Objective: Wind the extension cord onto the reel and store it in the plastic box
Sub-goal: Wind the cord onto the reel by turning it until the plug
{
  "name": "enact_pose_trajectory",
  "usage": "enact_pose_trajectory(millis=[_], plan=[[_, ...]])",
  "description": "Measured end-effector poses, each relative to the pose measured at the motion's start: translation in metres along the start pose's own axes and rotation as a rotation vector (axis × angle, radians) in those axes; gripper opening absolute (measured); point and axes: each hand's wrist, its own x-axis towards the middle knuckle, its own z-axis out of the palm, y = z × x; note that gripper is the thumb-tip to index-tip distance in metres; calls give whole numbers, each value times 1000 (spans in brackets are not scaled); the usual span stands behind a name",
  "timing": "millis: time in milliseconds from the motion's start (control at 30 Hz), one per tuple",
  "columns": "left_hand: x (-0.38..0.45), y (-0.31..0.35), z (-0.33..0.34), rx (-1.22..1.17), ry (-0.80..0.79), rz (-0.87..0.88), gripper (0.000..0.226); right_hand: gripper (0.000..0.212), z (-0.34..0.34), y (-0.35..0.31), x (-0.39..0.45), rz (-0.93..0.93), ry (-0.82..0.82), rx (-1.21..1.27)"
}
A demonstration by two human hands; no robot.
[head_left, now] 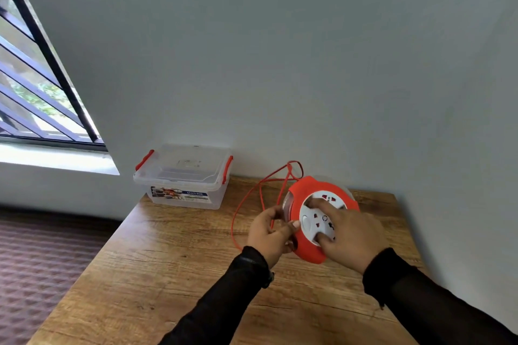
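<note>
Two black sleeves are reaching in from the bottom edge across the wooden table, and beyond them both hands are working on the orange reel, which is sitting tilted near the table's far right side. The right hand is lying over the reel's white socket face, with fingers curled into its recesses as if gripping it to turn. The left hand is pinching the reel's left rim, where the orange cord is feeding in.

The winding is looking only partly done. A long loop of cord is lying loose on the table to the left of the reel, and another loop is rising behind it against the wall. How much is already wound inside I cannot tell.

Storing is not begun: the clear plastic box is standing at the table's far left corner, well apart from the reel, with its lid on and its red clips at the sides. Its label is reading "MULTI-BOX"; the smaller print is too blurred to read.
</note>
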Motion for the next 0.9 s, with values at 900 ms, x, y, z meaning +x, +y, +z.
enact_pose_trajectory(millis=[900], plan=[[34,140,-18,-7,-14,349,22,66,37,50,-48,92,-602,-6]])
